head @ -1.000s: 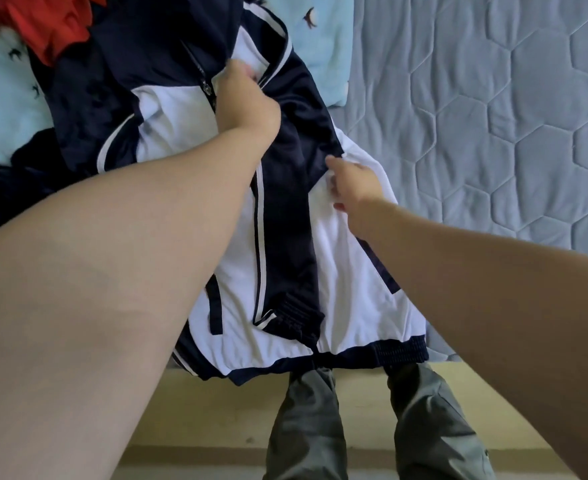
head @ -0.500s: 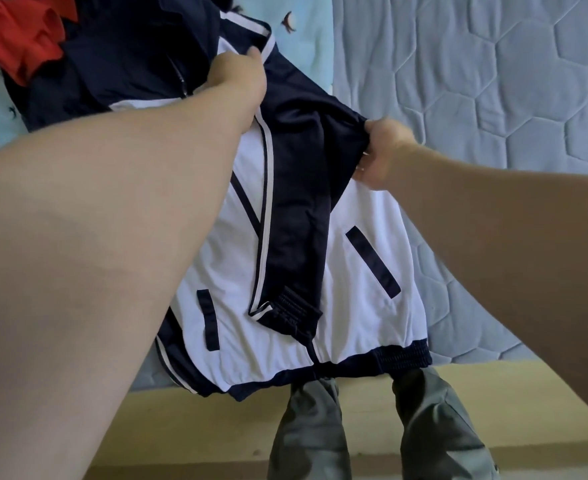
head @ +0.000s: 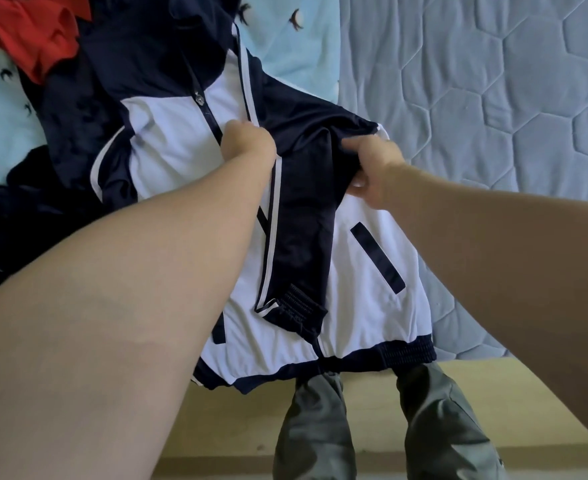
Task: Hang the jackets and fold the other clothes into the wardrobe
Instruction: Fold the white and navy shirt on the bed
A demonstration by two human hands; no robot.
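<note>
Lengthwise: jacket [head: 372, 306] collar away, hem near.

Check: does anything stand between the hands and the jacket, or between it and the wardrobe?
Nothing stands between the hands and the jacket: the left hand and right hand both hold its fabric over the bed. The wardrobe is out of view, so that path cannot be judged.
</note>
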